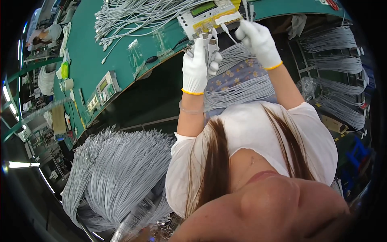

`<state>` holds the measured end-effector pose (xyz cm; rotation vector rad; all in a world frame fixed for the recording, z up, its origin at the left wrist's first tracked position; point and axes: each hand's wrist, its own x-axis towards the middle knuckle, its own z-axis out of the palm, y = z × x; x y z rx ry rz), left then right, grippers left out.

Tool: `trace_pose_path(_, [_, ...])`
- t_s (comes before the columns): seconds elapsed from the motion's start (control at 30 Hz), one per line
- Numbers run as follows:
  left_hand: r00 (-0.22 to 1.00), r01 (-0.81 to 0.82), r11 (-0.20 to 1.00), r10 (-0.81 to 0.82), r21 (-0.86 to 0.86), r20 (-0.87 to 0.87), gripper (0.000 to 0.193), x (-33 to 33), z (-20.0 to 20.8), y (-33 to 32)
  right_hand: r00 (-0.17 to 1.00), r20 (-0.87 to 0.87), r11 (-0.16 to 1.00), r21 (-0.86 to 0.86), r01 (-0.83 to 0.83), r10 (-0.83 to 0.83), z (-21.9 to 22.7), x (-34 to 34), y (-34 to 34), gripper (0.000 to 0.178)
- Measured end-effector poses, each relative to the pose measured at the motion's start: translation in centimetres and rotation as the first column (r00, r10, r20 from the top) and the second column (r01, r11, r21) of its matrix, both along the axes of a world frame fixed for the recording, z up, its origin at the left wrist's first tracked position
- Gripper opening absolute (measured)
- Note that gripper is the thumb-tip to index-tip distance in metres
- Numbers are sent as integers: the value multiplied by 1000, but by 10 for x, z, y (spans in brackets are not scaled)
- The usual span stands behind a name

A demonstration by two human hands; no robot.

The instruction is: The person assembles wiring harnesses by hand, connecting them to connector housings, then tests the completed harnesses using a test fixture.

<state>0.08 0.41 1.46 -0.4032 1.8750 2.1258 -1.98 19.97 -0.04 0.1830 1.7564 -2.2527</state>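
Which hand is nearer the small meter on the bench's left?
Left. The left hand is up and to the right of the small meter in the picture, apart from it; the right hand is farther right, beyond the left.

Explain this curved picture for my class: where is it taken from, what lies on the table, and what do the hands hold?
There is no robot, only a person's hands. A fisheye camera worn on the head looks down, so straight edges bend. The left hand in a white, yellow-cuffed glove holds pale grey cable plugs with metal tips. The right hand, gloved alike, is raised nearby; its grip is unclear. The green table carries a pale rectangular box with a small screen and bundled grey cables.
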Motion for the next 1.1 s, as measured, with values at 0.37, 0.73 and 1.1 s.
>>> trace_pose_path(0.37, [996,-55,996,60,63,-69,44,-4,2,1,958,-284,968,249,41,33,-6,3,-38,42])
trace_pose_path(0.73, [995,-29,999,33,44,-95,40,6,4,11,965,-264,961,265,78,-6,-5,-1,-29,37])
trace_pose_path(1.1, [999,27,993,-24,111,-23,45,-5,-1,5,982,-135,991,17,132,-128,4,12,-17,31])
